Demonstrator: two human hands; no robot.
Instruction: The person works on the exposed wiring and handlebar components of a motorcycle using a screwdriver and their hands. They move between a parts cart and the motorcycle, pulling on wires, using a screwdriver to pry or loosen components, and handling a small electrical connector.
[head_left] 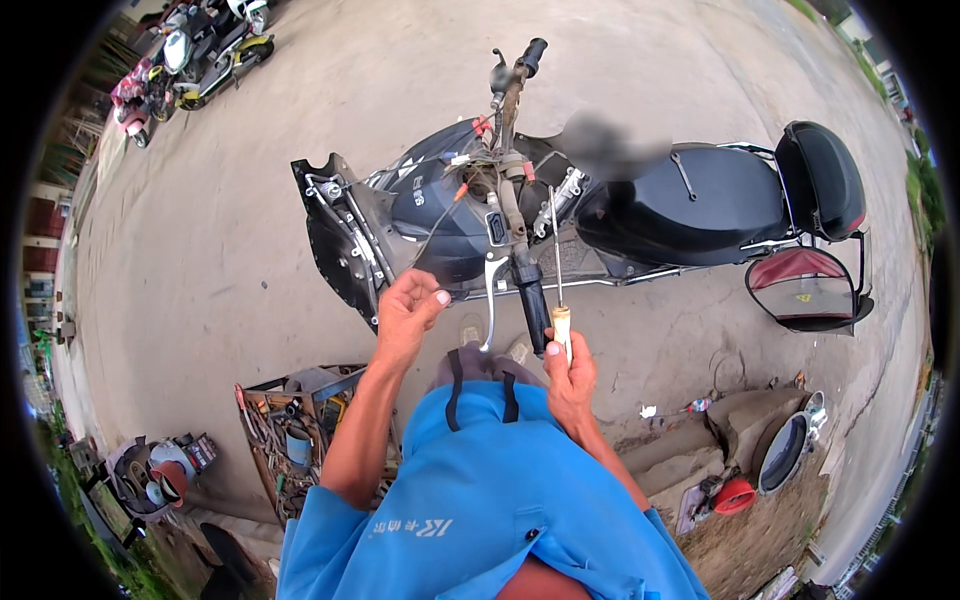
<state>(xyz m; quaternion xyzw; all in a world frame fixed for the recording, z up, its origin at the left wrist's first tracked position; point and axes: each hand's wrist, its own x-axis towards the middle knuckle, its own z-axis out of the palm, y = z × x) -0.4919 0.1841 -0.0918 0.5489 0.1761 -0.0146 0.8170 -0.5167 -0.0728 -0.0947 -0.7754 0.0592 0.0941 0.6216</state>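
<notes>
My right hand (572,385) grips a screwdriver (562,321) by its pale yellowish handle, the long metal shaft pointing away from me. Just left of it is the near black handlebar grip (532,298) of a partly stripped electric scooter (435,215). A silver brake lever (491,295) hangs beside that grip. My left hand (405,315) is raised short of the dark front panel, its fingers curled toward the thumb; whatever they may hold is too small to make out. Around the bare steering column, loose wires with an orange connector (461,191) and other plugs stick out.
A tool tray (300,425) full of hand tools stands on the ground at lower left. To the right are the scooter's seat (690,195), rear box (815,180) and a red basin (735,496). Other scooters (195,60) are parked far left.
</notes>
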